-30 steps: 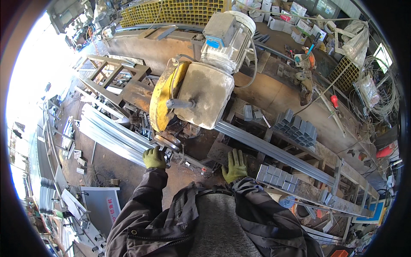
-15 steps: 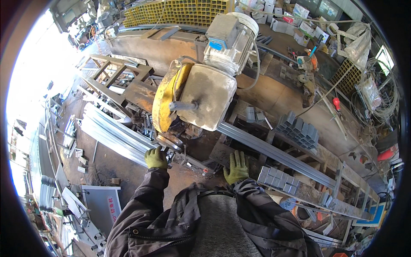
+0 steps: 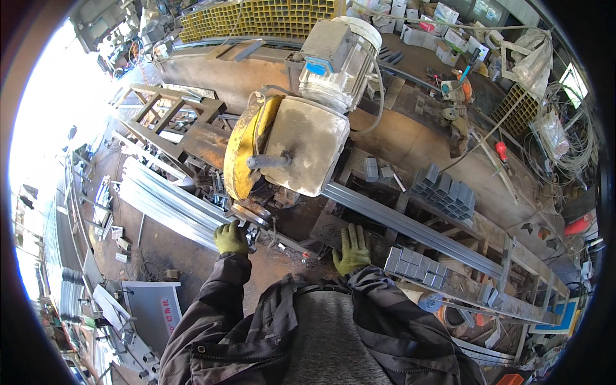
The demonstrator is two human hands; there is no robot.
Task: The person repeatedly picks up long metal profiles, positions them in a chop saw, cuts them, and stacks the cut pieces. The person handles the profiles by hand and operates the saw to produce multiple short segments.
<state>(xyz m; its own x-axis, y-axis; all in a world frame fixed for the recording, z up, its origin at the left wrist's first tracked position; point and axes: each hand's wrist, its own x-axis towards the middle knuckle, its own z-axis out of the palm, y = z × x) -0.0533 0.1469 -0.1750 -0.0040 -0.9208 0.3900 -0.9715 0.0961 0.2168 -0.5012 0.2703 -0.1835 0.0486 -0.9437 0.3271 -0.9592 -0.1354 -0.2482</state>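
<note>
A yellow-green work glove covers my left hand (image 3: 231, 239), whose fingers curl at the near end of the cut-off saw's clamp (image 3: 253, 215). What lies under those fingers is hidden. My right hand (image 3: 352, 250), in a matching glove, rests with fingers stretched out at the dark metal bed (image 3: 330, 229). In front of me stands the saw with a yellow blade guard (image 3: 247, 151), a grey handle (image 3: 268, 161) and a pale motor (image 3: 340, 64). Long square steel tubes (image 3: 417, 224) run from the saw toward the right.
Short cut tube pieces stand in a block (image 3: 414, 266) beside my right hand, with another stack (image 3: 443, 192) beyond the long tubes. Shiny long tubes (image 3: 170, 202) lie on the left. A grey panel box (image 3: 151, 308) stands near my left sleeve. Yellow tubes (image 3: 256, 22) are piled behind.
The whole view has shifted slightly left. Both hands keep their places at the saw, and the saw's position looks the same.
</note>
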